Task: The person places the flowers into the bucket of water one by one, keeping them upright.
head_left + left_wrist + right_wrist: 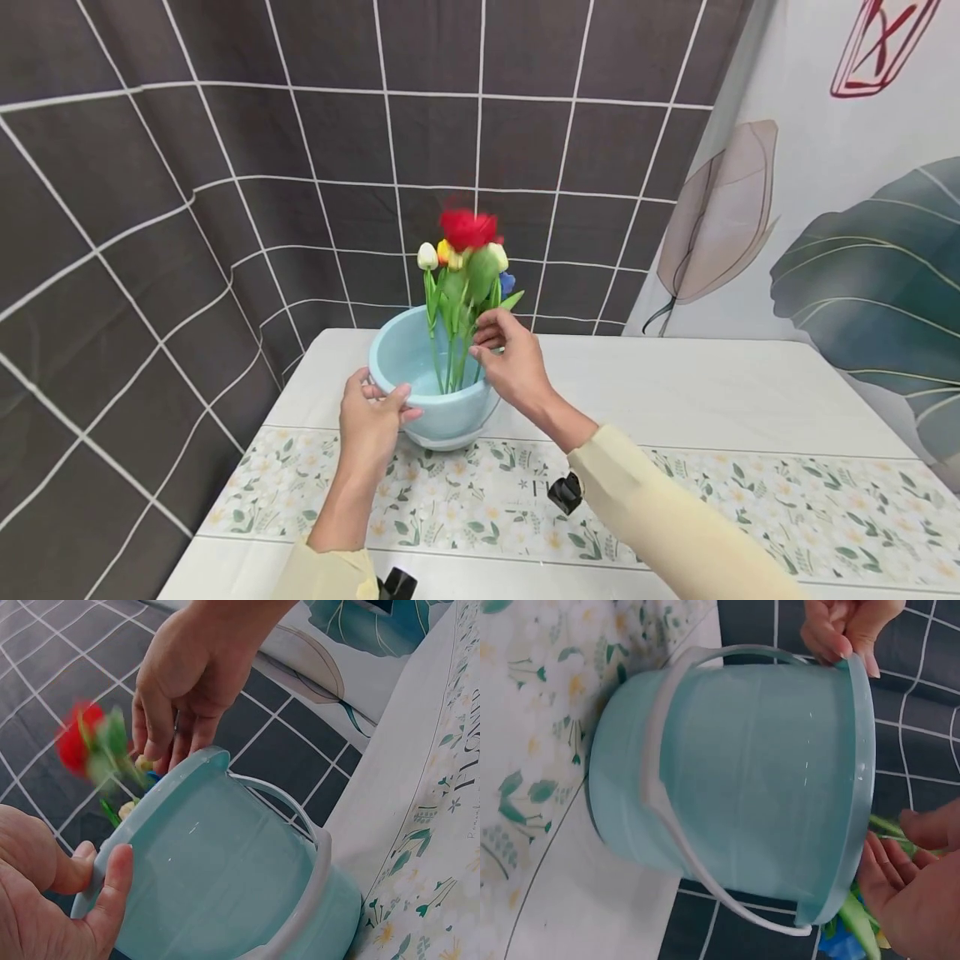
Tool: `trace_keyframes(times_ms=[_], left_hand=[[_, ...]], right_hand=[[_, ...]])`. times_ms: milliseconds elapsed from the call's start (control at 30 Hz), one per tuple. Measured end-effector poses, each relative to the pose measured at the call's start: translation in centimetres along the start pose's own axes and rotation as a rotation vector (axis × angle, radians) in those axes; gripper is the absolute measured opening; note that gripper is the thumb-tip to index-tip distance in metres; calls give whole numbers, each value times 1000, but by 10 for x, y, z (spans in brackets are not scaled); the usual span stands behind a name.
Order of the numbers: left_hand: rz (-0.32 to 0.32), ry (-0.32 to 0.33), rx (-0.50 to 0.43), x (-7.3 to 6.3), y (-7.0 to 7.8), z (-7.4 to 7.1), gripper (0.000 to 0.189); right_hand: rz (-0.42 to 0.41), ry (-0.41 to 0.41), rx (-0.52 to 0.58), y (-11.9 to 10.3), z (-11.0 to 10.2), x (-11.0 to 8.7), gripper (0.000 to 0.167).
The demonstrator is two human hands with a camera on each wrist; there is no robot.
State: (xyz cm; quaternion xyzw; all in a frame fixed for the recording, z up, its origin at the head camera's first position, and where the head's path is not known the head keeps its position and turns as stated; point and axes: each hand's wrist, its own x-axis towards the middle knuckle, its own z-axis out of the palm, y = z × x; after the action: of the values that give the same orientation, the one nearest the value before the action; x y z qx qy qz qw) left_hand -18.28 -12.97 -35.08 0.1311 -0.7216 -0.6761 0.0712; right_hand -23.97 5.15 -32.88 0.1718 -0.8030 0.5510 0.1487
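Observation:
A light blue bucket (446, 417) stands upright on the table, several artificial flowers inside it. My left hand (372, 425) grips the bucket's near-left rim, thumb on one side and fingers on the other. Over the right side of the rim, my right hand (513, 362) pinches the green stem of a red flower (468, 229), whose bloom is blurred. Behind that bloom stand a white tulip (427, 256), a yellow-orange tulip (444, 252) and a blue flower (507, 284). The white bucket handle (682, 832) hangs down along the near side in the right wrist view.
A white cloth with a floral band covers the table (637, 383). Behind it and to the left hangs a dark curtain (322, 142) with a white grid. A pale curtain (810, 267) with large printed leaves hangs at the right.

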Motion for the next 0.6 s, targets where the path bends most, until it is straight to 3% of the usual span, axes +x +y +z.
trace_keyframes(times_ms=[233, 600], left_hand=[[11, -2, 18, 0, -1, 1, 70], [4, -3, 9, 0, -3, 1, 70]], right_hand=[[30, 15, -67, -1, -18, -7, 10], [136, 78, 121, 0, -51, -19, 13]])
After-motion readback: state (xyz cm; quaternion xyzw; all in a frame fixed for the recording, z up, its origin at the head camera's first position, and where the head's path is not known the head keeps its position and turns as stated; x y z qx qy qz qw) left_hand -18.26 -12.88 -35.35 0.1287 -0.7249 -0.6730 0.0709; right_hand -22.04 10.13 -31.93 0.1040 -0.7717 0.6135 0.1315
